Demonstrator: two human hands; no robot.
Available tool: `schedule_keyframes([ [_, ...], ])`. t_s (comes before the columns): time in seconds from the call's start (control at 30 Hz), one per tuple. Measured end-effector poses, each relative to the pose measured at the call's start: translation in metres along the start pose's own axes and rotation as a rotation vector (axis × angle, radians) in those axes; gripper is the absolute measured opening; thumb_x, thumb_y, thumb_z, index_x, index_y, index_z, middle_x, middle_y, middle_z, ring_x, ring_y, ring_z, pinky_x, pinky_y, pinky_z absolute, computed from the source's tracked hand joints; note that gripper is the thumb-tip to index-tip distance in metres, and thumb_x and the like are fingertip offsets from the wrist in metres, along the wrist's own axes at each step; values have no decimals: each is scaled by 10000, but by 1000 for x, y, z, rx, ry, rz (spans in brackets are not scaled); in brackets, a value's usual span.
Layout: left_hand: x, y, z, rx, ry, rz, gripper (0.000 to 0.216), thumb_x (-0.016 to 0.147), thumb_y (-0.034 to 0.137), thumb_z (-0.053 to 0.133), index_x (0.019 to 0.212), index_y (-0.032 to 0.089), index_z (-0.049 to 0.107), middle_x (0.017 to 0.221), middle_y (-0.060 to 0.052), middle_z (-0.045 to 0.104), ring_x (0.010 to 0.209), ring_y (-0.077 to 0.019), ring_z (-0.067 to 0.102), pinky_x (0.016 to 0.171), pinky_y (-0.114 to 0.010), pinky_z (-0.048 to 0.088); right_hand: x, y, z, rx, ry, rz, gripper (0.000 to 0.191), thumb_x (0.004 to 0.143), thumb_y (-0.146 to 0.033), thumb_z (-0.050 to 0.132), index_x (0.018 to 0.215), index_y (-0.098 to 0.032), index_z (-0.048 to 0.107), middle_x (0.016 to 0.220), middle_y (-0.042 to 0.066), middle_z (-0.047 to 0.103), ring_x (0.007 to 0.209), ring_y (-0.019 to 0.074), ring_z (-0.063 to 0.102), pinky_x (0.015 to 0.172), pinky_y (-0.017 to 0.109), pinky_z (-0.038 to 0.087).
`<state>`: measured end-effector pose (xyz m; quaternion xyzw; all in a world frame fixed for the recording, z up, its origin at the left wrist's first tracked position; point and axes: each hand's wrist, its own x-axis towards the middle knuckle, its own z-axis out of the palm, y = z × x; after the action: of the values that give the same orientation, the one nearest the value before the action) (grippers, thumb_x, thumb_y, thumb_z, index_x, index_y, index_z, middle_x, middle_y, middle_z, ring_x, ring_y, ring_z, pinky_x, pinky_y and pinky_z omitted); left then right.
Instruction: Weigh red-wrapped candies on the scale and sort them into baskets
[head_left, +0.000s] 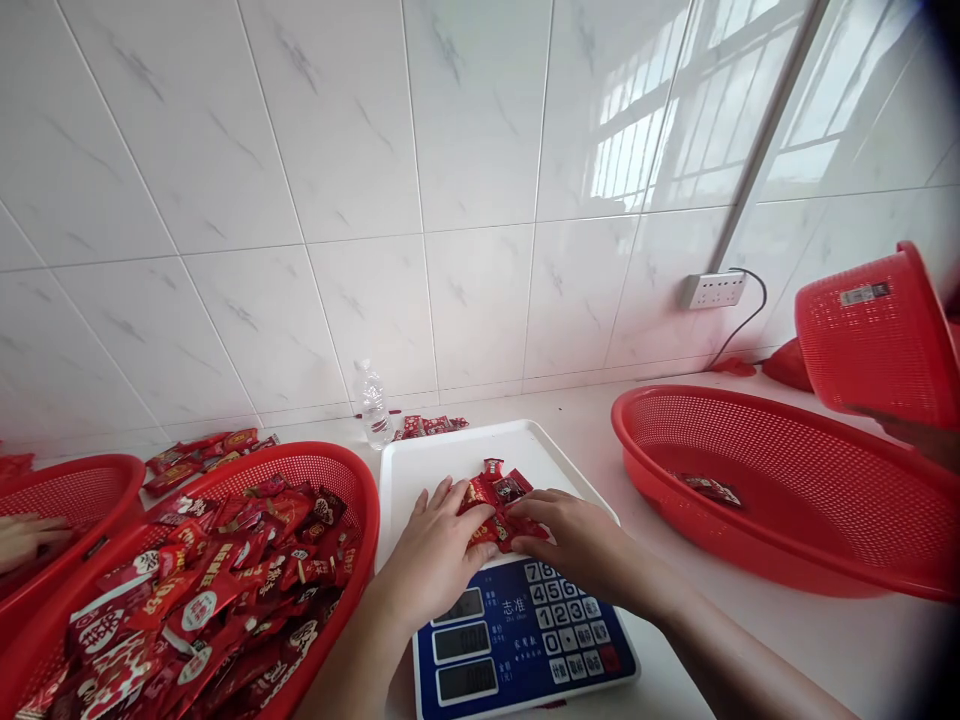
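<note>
Several small red candy packets (501, 492) lie in a pile on the white pan (420, 462) of a digital scale with a blue keypad (517, 630). From the left, my left hand (442, 540) cups the pile, its fingers closed against the packets. My right hand (566, 530) presses in from the other side, fingertips also on the packets. Which packets each hand grips is partly hidden by the fingers. The red basket (352, 462) beside my left arm is full of red wrapped packets (217, 590).
On the right stands a large red basket (645, 470) with a few packets (709, 488) inside. Another person's hand (911, 432) is at a tilted red basket (870, 330). A second person's hand (30, 540) reaches into the far-left basket (112, 475). A clear bottle (373, 405) stands by the wall.
</note>
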<state>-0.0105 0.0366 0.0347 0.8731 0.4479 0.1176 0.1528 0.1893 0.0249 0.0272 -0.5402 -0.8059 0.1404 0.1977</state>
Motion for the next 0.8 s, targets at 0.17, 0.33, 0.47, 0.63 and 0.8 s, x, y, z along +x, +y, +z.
schedule_keyframes([
  [0.17, 1, 0, 2, 17, 5, -10, 400, 907, 416, 429, 1281, 290, 491, 1486, -67, 309, 1386, -301, 188, 1103, -529, 201, 4, -3, 9, -26, 53, 11, 155, 826, -295, 526, 838, -239, 671, 954, 43, 660, 920, 210, 595, 742, 329, 469],
  [0.33, 3, -2, 3, 19, 6, -5, 424, 907, 424, 426, 1301, 276, 473, 1487, -71, 306, 1382, -299, 202, 1100, -532, 216, 6, -4, 13, 25, 97, 26, 189, 847, -300, 498, 788, -240, 668, 919, 34, 641, 886, 188, 588, 715, 309, 461],
  [0.47, 3, -2, 3, 15, 13, 6, 412, 911, 422, 420, 1291, 277, 482, 1488, -69, 305, 1382, -299, 201, 1098, -542, 216, 7, -7, 14, 34, 68, 33, 158, 818, -351, 558, 801, -240, 669, 921, 33, 635, 894, 198, 580, 732, 321, 462],
  [0.63, 3, -3, 5, -32, 36, -16, 478, 892, 424, 456, 1329, 232, 430, 1480, -111, 312, 1380, -295, 212, 1100, -542, 212, 6, -9, 13, 105, 95, 23, 131, 826, -273, 533, 795, -222, 650, 879, 32, 631, 829, 179, 590, 717, 315, 469],
  [0.8, 10, -9, 13, -275, 160, -15, 666, 882, 484, 452, 1444, 255, 177, 1529, -115, 168, 1402, -276, 124, 1106, -540, 200, 13, 1, 9, 252, 272, -28, 225, 885, -299, 436, 1002, -243, 620, 1054, 51, 621, 847, 163, 617, 750, 313, 490],
])
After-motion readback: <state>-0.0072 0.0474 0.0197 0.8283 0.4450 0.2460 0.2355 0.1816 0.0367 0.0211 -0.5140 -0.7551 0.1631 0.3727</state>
